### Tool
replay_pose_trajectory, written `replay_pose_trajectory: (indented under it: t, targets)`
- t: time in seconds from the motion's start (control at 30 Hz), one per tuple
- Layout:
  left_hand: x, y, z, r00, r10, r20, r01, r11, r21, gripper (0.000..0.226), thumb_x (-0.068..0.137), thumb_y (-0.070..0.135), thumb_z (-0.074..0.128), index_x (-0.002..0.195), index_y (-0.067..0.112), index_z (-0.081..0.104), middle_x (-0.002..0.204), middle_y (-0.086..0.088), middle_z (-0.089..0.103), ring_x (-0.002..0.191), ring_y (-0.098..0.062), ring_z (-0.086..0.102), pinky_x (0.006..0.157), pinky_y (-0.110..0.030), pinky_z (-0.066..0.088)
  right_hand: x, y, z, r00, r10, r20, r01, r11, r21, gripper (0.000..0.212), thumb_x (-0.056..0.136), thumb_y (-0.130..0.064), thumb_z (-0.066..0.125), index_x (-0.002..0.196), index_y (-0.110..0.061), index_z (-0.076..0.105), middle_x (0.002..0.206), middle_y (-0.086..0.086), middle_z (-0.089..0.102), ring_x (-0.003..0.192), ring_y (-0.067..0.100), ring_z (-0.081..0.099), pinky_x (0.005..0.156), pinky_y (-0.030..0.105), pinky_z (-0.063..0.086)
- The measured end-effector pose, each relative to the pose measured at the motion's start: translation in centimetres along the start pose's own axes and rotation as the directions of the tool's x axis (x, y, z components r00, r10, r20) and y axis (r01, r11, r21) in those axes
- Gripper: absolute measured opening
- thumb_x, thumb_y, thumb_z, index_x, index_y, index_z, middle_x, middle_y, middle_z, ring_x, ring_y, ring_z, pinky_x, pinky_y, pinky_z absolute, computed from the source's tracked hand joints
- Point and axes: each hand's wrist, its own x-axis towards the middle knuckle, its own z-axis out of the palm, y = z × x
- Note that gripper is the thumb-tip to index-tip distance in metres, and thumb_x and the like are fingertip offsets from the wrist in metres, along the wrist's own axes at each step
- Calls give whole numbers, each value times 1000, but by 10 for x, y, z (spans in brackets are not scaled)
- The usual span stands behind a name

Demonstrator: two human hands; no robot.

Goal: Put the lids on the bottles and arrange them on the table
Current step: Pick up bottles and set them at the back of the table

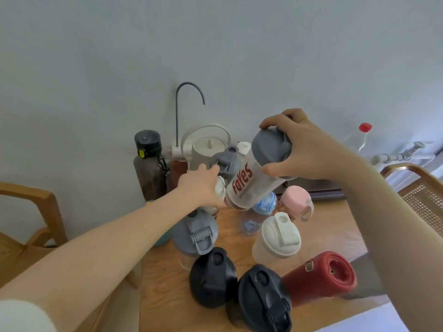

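Clear plastic forms the body of the shaker bottle (249,185) held tilted above the wooden table (330,226), just right of frame centre. Red lettering on its side reads "Foyes" or similar; the middle letters cannot be confirmed. Its grey lid (271,147) is seated on the upper end. The right hand (304,149) is closed around that lid, fingers over the top and thumb underneath. The left hand (203,188) reaches in from the lower left and sits at the bottle's lower end, beside a white-capped item (220,190) that is mostly hidden; whether its fingers grip the bottle or that item cannot be told.

Standing on the table below, all lidded: a grey flip-lid bottle (196,236) at centre left, two black-lidded bottles (213,276) (263,298) in the lower centre, a cream-lidded frosted bottle (278,240), a pink-lidded bottle (296,202), and a small blue-capped bottle (259,212) with partial white print that is illegible. A red flask (321,276) lies tilted at lower right.

Along the wall at the rear: a dark brown bottle (149,168) with black cap and yellow button, a white kettle (206,147) beneath a curved grey spout (189,92), and another grey-lidded bottle (226,161). A clear bottle with red cap (359,137) stands at upper right. Wooden chairs (36,212) occupy the left and right edges.
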Motion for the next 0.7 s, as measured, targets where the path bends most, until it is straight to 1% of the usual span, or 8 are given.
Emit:
replay_pose_trajectory:
  t: [0.17, 0.3, 0.4, 0.47, 0.53, 0.6, 0.63, 0.7]
  targets:
    - [3, -18, 2, 999, -50, 13, 50, 998, -23, 79, 65, 47, 70, 130, 24, 32, 123, -11, 45, 100, -34, 54, 77, -41, 46, 2, 13, 16, 999, -26, 37, 23, 997, 73, 69, 64, -33, 73, 125, -31, 40, 127, -1, 31, 103, 22, 49, 81, 26, 41]
    - [5, -29, 5, 998, -70, -5, 69, 996, -50, 79, 66, 45, 70, 134, 29, 31, 128, -7, 43, 106, -30, 52, 79, -40, 46, 1, 24, 16, 988, -65, 143, 64, 998, 13, 71, 60, -41, 70, 123, -36, 38, 126, -3, 30, 102, 23, 49, 86, 32, 47]
    - [9, -30, 6, 999, -48, 7, 49, 998, -51, 85, 68, 46, 71, 138, 28, 26, 136, -6, 40, 116, -29, 48, 88, -42, 46, 7, 26, 42, 966, -97, 241, 117, 991, -71, 75, 57, -50, 66, 124, -37, 35, 129, 2, 30, 105, 30, 49, 88, 43, 50]
    - [8, -28, 5, 999, -43, -25, 39, 991, -127, 85, 73, 46, 68, 141, 23, 23, 143, -7, 35, 126, -28, 41, 98, -42, 41, 10, 26, 76, 941, -108, 320, 154, 980, -123, 77, 62, -49, 68, 129, -35, 32, 133, 5, 28, 110, 33, 45, 86, 43, 49]
    - [-3, -26, 5, 972, 72, -223, -102, 987, -127, 70, 81, 43, 60, 139, 16, 30, 145, -8, 36, 131, -25, 35, 106, -38, 32, 9, 28, 113, 917, -103, 386, 180, 969, -169, 80, 65, -48, 68, 132, -32, 29, 137, 8, 24, 113, 38, 42, 84, 44, 48]
    - [-23, -26, 7, 881, 276, -386, -317, 947, -46, 52, 84, 41, 50, 127, 13, 48, 132, -10, 51, 124, -19, 40, 104, -27, 29, 6, 31, 142, 899, -103, 427, 207, 956, -206, 82, 66, -48, 67, 135, -30, 26, 143, 11, 19, 116, 41, 40, 85, 47, 48]
    - [-36, -27, 8, 852, 343, -396, -390, 920, -42, 46, 84, 39, 47, 121, 12, 54, 124, -10, 57, 117, -16, 43, 99, -24, 32, 4, 33, 151, 897, -107, 428, 212, 955, -206, 83, 66, -48, 67, 136, -29, 26, 144, 12, 17, 117, 42, 39, 86, 48, 48]
    - [-60, -35, 17, 842, 412, -349, -438, 899, 4, 45, 84, 43, 45, 115, 14, 58, 116, -8, 62, 106, -15, 50, 90, -28, 44, 3, 36, 157, 902, -111, 418, 201, 963, -177, 83, 67, -49, 67, 136, -30, 25, 146, 11, 16, 117, 42, 38, 87, 49, 47]
